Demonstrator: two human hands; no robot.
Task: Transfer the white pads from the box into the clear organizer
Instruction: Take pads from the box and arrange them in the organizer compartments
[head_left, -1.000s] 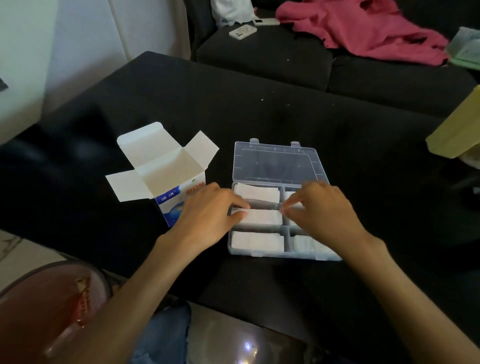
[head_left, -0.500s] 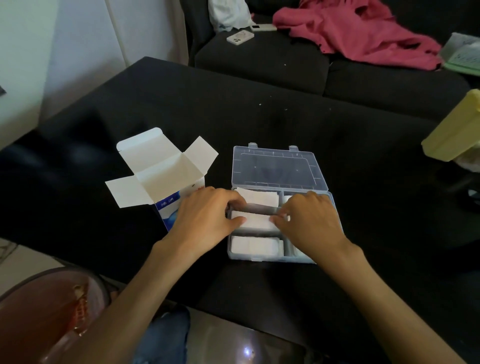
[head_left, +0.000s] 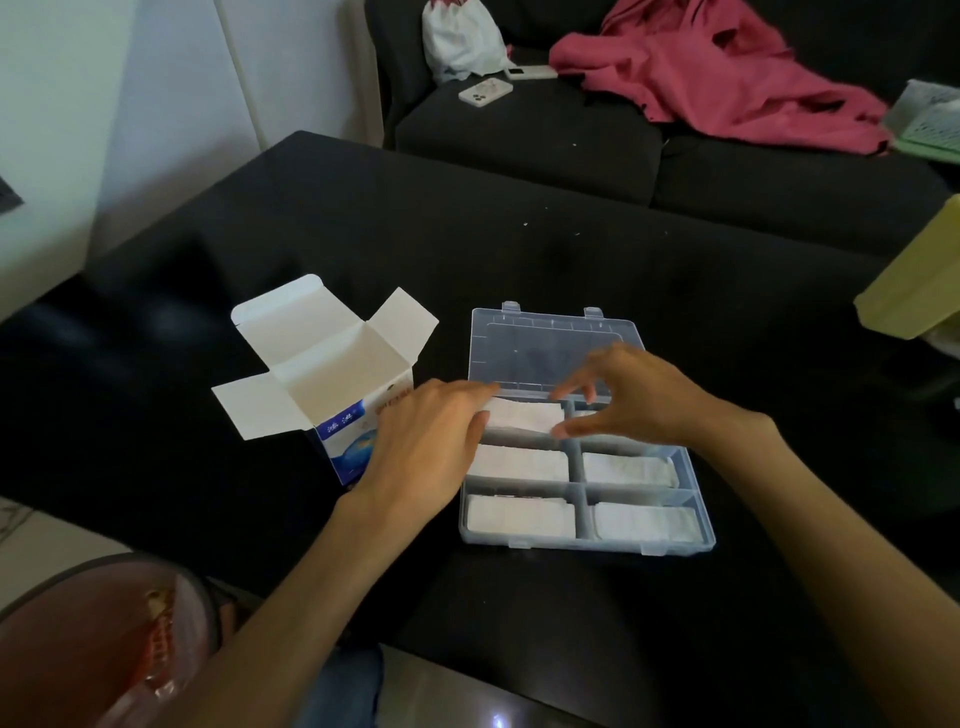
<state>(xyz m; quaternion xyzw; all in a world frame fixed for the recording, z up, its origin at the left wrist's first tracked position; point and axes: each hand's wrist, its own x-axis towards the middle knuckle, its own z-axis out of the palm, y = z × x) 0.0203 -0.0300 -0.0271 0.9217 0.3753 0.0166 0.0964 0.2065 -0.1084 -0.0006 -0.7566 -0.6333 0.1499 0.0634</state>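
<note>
Box (head_left: 332, 395): at 9 o'clock of organizer (head_left: 696, 525), flaps spread for reaching in.
Pads (head_left: 522, 462): white stacks in five compartments seen; the sixth is hidden.
Left hand (head_left: 426, 447): relaxed fingers touching the 11 o'clock pad (head_left: 524, 415), likely seating it.
Right hand (head_left: 639, 395): fingers loose, thumb at that pad's right edge, gripping nothing.

The box (head_left: 347, 410) stands just beside my left hand (head_left: 423, 452), its flaps spread wide, so the mouth is reachable from above. The organizer (head_left: 587, 543) has its lid (head_left: 550, 348) lying flat behind, leaving the compartments open from above. My right hand (head_left: 634, 402) hovers over the back row. Bare table (head_left: 571, 249) lies beyond the lid; a yellow-green container (head_left: 919, 291) blocks the far right edge.
</note>
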